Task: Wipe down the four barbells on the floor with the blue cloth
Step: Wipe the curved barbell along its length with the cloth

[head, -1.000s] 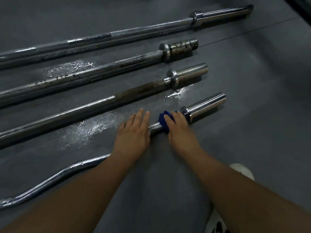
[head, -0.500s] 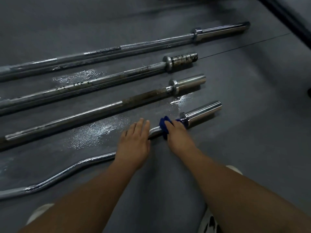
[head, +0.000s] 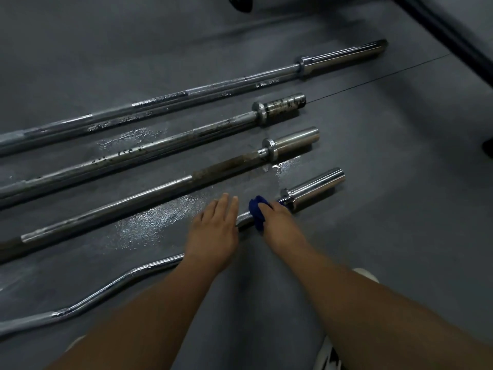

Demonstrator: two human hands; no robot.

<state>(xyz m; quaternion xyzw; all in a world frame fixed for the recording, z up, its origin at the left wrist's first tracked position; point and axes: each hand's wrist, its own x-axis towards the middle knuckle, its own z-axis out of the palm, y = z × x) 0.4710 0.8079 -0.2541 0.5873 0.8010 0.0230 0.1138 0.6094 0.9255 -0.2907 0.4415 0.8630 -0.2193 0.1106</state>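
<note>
Presently wipes the curl bar (head: 112, 285) on the floor beside its collar, clasping blue cloth (head: 256, 209) round the shaft in curled right hand (head: 278, 222), steadying with flat left hand (head: 213, 231), fingers together; next likely calls for stroking leftward.

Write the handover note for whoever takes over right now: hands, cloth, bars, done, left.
Left hand: flat on the curl bar, fingers straight.
Right hand: grips the blue cloth around that bar's shaft, beside the collar.
Three straight barbells lie parallel beyond it; wet patches on the floor.
Done: cannot tell which bars are finished.
Left: finish the curl bar, then check the others.
</note>
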